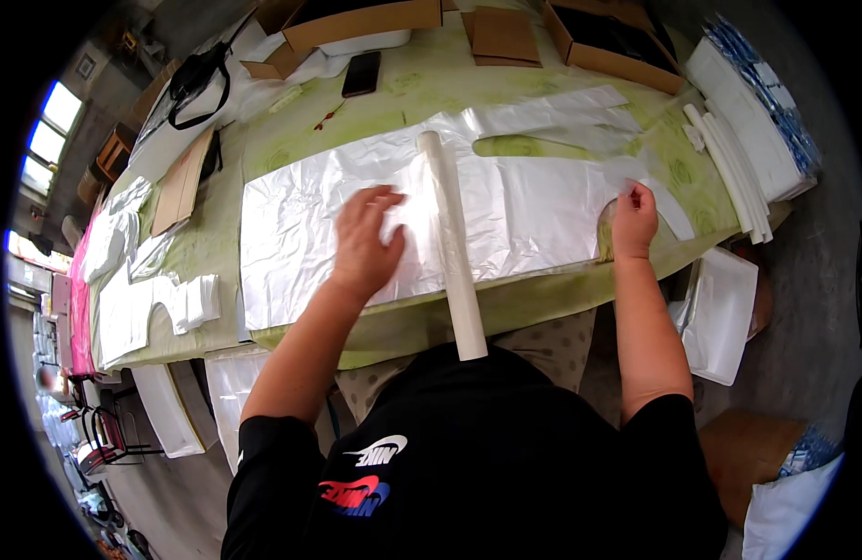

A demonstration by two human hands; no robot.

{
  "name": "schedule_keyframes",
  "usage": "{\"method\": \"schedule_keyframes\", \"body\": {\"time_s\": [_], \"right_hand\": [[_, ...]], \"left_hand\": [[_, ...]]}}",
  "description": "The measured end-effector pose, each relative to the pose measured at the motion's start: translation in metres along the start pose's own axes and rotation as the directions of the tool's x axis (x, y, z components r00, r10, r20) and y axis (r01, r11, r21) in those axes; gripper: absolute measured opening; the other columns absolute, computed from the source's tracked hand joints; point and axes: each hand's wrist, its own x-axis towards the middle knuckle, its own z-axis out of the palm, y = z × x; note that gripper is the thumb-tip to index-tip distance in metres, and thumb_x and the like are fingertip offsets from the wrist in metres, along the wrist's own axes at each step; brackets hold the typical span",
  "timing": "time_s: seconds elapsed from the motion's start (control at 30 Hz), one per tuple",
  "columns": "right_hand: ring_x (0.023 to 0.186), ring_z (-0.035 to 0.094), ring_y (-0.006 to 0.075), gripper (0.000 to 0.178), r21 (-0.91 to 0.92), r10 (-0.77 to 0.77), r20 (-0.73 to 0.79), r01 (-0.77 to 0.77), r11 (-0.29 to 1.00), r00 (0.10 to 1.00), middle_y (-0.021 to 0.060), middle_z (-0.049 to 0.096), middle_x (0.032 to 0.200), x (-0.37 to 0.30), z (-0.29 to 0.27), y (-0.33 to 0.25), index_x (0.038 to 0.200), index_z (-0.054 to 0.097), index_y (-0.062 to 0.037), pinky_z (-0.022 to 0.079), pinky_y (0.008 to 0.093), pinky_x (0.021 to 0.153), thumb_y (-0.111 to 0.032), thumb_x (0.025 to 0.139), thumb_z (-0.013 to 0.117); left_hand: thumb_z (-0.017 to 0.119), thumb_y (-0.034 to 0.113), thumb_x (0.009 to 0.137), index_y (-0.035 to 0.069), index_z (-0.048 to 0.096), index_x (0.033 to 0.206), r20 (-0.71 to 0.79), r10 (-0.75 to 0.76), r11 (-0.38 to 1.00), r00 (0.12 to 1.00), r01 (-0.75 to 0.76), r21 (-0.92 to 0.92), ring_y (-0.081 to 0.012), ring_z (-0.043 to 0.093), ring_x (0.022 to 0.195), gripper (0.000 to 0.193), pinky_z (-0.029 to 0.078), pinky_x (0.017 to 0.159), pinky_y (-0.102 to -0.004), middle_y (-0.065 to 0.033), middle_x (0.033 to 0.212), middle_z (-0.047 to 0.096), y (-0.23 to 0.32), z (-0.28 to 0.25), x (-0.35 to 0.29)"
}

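Note:
A thin white plastic apron [543, 201] lies spread across the table, its cut-out straps toward the right. Across its middle rests a long pale tube [454, 252], wrapped in clear film at its far part, the near end jutting past the table edge toward me. My left hand [367, 245] is just left of the tube, over the apron, fingers apart and holding nothing. At the apron's right end my right hand [634, 222] has thumb and fingers pinched together on the plastic by the curved strap.
A green patterned cloth [683, 168] covers the table. A phone [361, 75], cardboard boxes [365, 26] and a black bag [196, 79] lie along the far side. Folded white plastic pieces [127, 313] sit left. White tubes [729, 173] and a stack of packs [753, 112] stand right.

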Motion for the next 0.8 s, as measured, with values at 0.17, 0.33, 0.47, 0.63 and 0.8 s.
{"method": "schedule_keyframes", "body": {"time_s": [0.17, 0.33, 0.47, 0.63, 0.8], "right_hand": [[0.095, 0.062, 0.0131, 0.018, 0.198, 0.056, -0.015, -0.052, 0.979, 0.998, 0.0019, 0.068, 0.103, -0.014, -0.015, -0.016, 0.113, 0.068, -0.0032, 0.051, 0.0303, 0.088, -0.005, 0.095, 0.065], [0.109, 0.063, 0.0309, 0.028, 0.275, -0.452, 0.374, 0.369, 0.888, 0.81, 0.0127, 0.066, 0.115, -0.1, -0.007, -0.118, 0.112, 0.067, -0.004, 0.05, 0.0386, 0.099, -0.002, 0.084, 0.07], [0.123, 0.056, 0.0363, 0.026, 0.448, -0.588, 0.651, 0.383, 0.808, 0.48, 0.0126, 0.064, 0.125, -0.142, 0.021, -0.158, 0.107, 0.071, -0.0067, 0.046, 0.0471, 0.107, -0.006, 0.081, 0.073], [0.126, 0.055, 0.0378, 0.026, 0.421, -0.64, 0.683, 0.528, 0.738, 0.351, 0.0126, 0.063, 0.129, -0.14, 0.027, -0.172, 0.103, 0.073, -0.0086, 0.043, 0.0502, 0.11, -0.01, 0.078, 0.077], [0.136, 0.046, 0.0437, 0.039, 0.37, -0.585, 0.764, 0.558, 0.742, 0.271, 0.0157, 0.056, 0.142, -0.14, 0.018, -0.18, 0.113, 0.073, -0.0112, 0.036, 0.0557, 0.115, -0.026, 0.077, 0.081]], "left_hand": [[0.066, 0.016, 0.091, 0.01, 0.037, 0.157, 0.301, -0.186, 0.96, 0.935, 0.239, -0.147, -0.0364, 0.046, 0.14, 0.072, 0.029, 0.12, -0.0588, -0.0157, 0.144, 0.056, 0.034, 0.033, -0.007], [0.061, 0.015, 0.092, 0.008, 0.034, 0.159, 0.288, -0.21, 0.977, 0.934, 0.215, 0.016, -0.0366, 0.042, 0.145, 0.072, 0.026, 0.123, -0.0569, -0.0181, 0.148, 0.053, 0.043, 0.045, -0.015], [0.059, 0.014, 0.092, 0.012, 0.033, 0.16, 0.334, -0.23, 0.97, 0.914, 0.243, 0.0, -0.038, 0.037, 0.149, 0.073, 0.025, 0.123, -0.0575, -0.0181, 0.151, 0.051, 0.044, 0.043, -0.01], [0.068, 0.006, 0.086, 0.02, 0.045, 0.155, 0.304, 0.001, 1.0, 0.953, 0.002, -0.01, -0.0436, 0.035, 0.149, 0.074, 0.032, 0.122, -0.0525, -0.0172, 0.157, 0.046, 0.03, 0.012, 0.011], [0.06, 0.002, 0.088, 0.012, 0.047, 0.152, 0.2, 0.086, 0.972, 0.976, -0.038, -0.233, -0.0449, 0.041, 0.144, 0.066, 0.037, 0.119, -0.0512, -0.019, 0.155, 0.047, 0.023, 0.023, 0.023]]}}
